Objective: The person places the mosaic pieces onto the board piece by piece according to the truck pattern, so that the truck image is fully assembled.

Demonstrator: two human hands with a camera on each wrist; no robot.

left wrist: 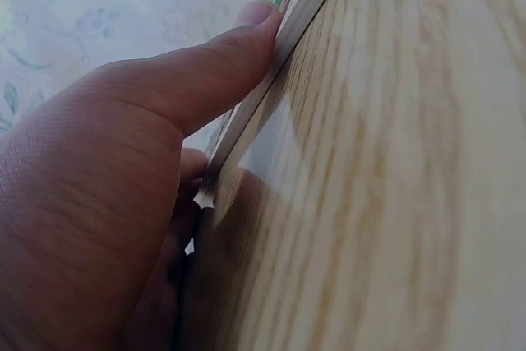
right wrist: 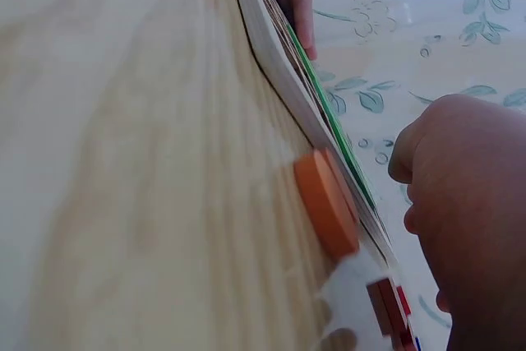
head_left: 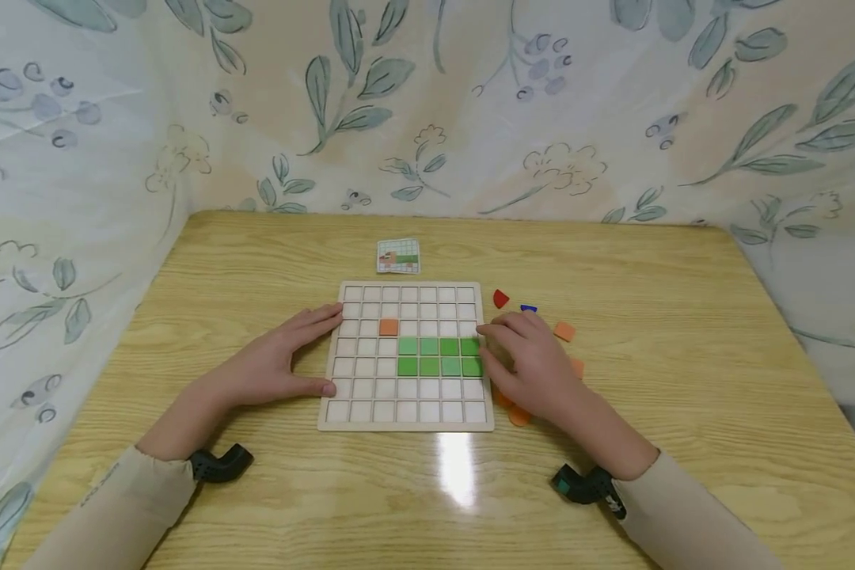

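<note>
A wooden grid board [head_left: 406,426] lies flat on the table. Two rows of green square tiles [head_left: 430,366] in light and dark shades fill cells at its right, and one orange square tile [head_left: 388,327] sits above and left of them. My left hand [head_left: 271,360] rests against the board's left edge, fingers extended and thumb [left wrist: 246,30] on the rim. Over the right edge hovers my right hand [head_left: 534,364], its fingers bent beside the last green tiles; I see nothing between its fingertips. In the right wrist view, the fingers [right wrist: 411,154] are partly hidden behind the hand.
A small picture card [head_left: 399,256] lies beyond the board. Right of the board are a red piece [head_left: 500,298], a blue piece [head_left: 529,309], an orange square [head_left: 564,331] and round orange pieces [head_left: 519,416], partly under my right hand. A floral cloth [head_left: 427,103] hangs behind the table.
</note>
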